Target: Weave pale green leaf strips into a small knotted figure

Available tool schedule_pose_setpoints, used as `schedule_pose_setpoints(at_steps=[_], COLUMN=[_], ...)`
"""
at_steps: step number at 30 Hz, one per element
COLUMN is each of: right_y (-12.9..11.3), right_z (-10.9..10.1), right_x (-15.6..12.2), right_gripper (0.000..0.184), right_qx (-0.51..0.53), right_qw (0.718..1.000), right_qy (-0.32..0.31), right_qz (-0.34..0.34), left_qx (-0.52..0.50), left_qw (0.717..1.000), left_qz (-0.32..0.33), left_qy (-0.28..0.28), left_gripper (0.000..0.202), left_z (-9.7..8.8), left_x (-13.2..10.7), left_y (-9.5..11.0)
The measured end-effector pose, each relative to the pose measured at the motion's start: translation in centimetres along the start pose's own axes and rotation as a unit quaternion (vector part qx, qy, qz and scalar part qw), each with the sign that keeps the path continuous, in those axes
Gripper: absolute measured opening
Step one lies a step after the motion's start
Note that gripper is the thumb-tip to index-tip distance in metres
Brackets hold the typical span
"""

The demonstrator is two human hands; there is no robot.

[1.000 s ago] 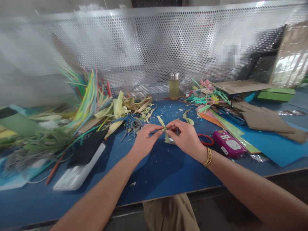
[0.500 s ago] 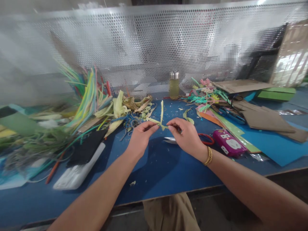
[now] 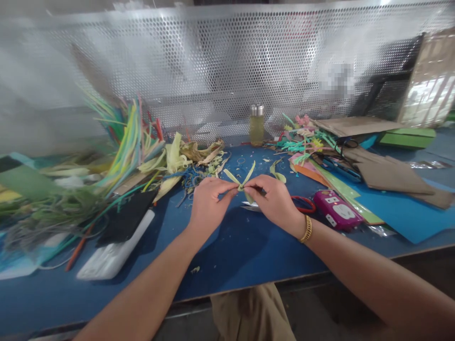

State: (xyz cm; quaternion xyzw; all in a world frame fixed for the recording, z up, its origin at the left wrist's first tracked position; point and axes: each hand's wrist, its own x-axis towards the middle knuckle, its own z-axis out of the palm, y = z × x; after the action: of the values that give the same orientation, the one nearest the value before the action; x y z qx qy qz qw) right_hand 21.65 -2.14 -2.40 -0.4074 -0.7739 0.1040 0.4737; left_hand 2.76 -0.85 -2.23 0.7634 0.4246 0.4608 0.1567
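Between my hands is a pale green strip of what looks like corn husk (image 3: pixel 249 173), crossed at its middle with two ends sticking up in a V. My left hand (image 3: pixel 215 201) pinches it from the left, thumb and forefinger together. From the right, my right hand (image 3: pixel 272 196) pinches it close by, so the fingertips of both hands nearly meet. A bracelet circles my right wrist. Scissors (image 3: pixel 304 204) with red handles lie on the table partly behind my right hand. Another loose piece of husk (image 3: pixel 277 172) lies just beyond.
On the blue table (image 3: pixel 245 255), a husk pile (image 3: pixel 174 156) and coloured strips (image 3: pixel 128 137) lie left, near a white box-like object (image 3: pixel 117 258). A glass bottle (image 3: pixel 256 128) stands at the back. Right are a purple power socket (image 3: pixel 336 210), cardboard (image 3: pixel 393 173) and blue paper (image 3: pixel 405 213).
My hands have drawn closer together at the husk strip. Its upright end and the left one now form a V, where one end stood straight up before.
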Motion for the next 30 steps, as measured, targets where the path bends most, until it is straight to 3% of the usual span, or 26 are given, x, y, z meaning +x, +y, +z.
schedule_pose_setpoints(at_steps=[9, 18, 25, 30], right_y=[0.1, -0.5, -0.4, -0.3], right_z=[0.3, 0.1, 0.3, 0.3], right_x=[0.0, -0.1, -0.1, -0.2], right_gripper=[0.01, 0.012, 0.005, 0.002], right_qx=[-0.005, 0.01, -0.01, 0.021], right_qw=[1.0, 1.0, 1.0, 0.999], right_qy=[0.012, -0.021, -0.001, -0.008], right_qz=[0.021, 0.007, 0.021, 0.047], left_qx=[-0.112, -0.167, -0.303, -0.336], left_qw=[0.99, 0.977, 0.934, 0.914], left_qz=[-0.064, -0.119, -0.178, -0.215], left_qy=[-0.052, -0.048, -0.064, -0.065], left_gripper=[0.02, 0.017, 0.02, 0.021], left_z=[0.8, 0.9, 1.2, 1.2], left_x=[-0.5, -0.3, -0.4, -0.3], left_y=[0.7, 0.6, 0.5, 0.6])
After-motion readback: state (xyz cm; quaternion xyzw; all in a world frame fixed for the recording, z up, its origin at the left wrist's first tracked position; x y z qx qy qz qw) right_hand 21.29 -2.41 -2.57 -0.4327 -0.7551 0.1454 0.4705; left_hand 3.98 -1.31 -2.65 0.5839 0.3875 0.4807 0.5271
